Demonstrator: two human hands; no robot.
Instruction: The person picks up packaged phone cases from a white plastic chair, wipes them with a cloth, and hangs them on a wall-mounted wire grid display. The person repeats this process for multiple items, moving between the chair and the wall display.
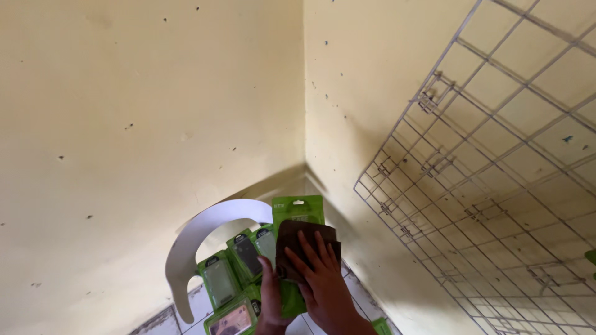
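A green phone-case package [298, 211] is held upright by the left hand [270, 298], which grips it from below; the fingers are mostly hidden behind it. A dark brown cloth [302, 239] is pressed flat against the package by the right hand [320, 273], fingers spread. More green packages [226, 279] are piled on a white plastic chair [205, 229], partly cut off at the bottom edge. A wire grid panel [496, 186] is seen against the wall at right.

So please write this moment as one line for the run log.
left hand: holds green package | right hand: presses brown cloth on it | below: more green packages, white plastic chair | right wall: wire grid
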